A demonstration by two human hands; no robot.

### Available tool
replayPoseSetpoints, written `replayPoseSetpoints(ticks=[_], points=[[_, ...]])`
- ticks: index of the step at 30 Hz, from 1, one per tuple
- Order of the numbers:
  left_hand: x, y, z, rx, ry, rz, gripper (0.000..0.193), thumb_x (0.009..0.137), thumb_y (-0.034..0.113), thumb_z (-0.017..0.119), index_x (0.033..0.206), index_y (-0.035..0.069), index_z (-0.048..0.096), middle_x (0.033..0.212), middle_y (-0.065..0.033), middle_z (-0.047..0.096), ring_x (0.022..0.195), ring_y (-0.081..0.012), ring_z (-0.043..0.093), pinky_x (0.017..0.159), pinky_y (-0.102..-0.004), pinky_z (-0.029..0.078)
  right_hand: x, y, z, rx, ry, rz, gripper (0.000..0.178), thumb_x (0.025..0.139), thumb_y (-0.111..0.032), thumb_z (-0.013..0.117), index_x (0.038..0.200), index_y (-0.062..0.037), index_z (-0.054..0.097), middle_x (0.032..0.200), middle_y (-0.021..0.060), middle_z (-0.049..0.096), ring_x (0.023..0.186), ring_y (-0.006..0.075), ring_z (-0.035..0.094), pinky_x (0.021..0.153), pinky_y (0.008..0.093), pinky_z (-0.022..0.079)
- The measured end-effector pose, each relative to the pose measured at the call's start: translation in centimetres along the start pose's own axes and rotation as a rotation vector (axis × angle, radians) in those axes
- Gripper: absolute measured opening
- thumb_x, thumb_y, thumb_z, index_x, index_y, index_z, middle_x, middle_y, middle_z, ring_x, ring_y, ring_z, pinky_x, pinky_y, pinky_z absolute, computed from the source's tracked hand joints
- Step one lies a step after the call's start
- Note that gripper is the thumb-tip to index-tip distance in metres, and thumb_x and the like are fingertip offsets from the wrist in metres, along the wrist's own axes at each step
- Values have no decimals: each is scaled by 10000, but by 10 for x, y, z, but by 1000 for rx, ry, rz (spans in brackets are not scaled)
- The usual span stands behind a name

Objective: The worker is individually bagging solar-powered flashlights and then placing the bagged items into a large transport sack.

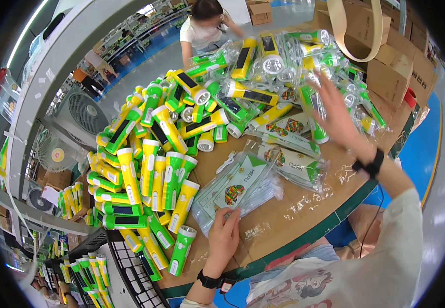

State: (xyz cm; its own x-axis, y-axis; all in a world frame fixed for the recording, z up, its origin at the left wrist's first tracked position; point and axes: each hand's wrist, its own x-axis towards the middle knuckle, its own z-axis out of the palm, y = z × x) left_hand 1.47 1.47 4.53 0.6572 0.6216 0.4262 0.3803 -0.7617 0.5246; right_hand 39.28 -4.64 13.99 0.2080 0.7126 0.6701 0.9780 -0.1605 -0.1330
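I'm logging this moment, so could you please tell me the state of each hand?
Left hand: open, holding nothing, fingers resting on the bag stack.
Right hand: open, empty, above bagged flashlights.

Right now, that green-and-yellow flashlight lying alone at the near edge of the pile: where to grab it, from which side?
Grip the flashlight around its mid barrel, coming from above on its right side. It lies flat on the table, lens end away from you, and its right side looks open while other flashlights crowd its left. The left hand is nearest.
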Motion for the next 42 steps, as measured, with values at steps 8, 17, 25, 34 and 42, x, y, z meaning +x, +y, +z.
replayPoseSetpoints(ticks=[8, 17, 25, 34, 42], points=[[3, -4, 2, -25, 87, -6, 220, 827, -55, 635, 1026, 35, 662, 1008, -134, 582, 767, -280, 615, 632, -338, 498, -92, -47, -19, 216, -7, 165, 526, 771, -34, 679, 1268, -77, 513, 1433, 172, 413, 1292, 387, 411, 1055, 458, 351], [8, -6, -15, 89, 245, -28, 164, 756, -30, 732, 879, 39, 648, 1004, -105, 633, 692, -248, 642, 567, -317, 507, -68, -146, 2, 471, -358, -490, 197, 834, -136, 642, 1023, -84, 619, 1388, 147, 476, 1263, 311, 470, 1024, 453, 380], [0, 5, -22, -309, 180, 187, 182, 734, -71, 734, 849, 7, 616, 985, -141, 686, 788, -165, 653, 494, -230, 467, -63, -159, 51, 716, -515, -448, 168, 883, -216, 624, 836, -56, 646, 1314, 97, 532, 1306, 304, 424, 1077, 483, 297], [4, 10, -25, -294, 258, 82, 214, 765, -51, 719, 852, 29, 540, 855, -93, 609, 604, -189, 548, 528, -275, 427, -25, -191, 42, 1151, -405, -246, 169, 927, -183, 578, 886, -19, 589, 865, 125, 627, 800, 311, 601, 687, 392, 457], [-35, -16, 2, 122, -6, 187, 293, 876, 175, 628, 1130, 34, 596, 1089, -165, 619, 917, -345, 620, 796, -447, 494, -13, -317, 77, 728, -691, -984, 155, 840, -168, 596, 933, -49, 563, 863, 131, 613, 852, 336, 607, 702, 416, 488]])
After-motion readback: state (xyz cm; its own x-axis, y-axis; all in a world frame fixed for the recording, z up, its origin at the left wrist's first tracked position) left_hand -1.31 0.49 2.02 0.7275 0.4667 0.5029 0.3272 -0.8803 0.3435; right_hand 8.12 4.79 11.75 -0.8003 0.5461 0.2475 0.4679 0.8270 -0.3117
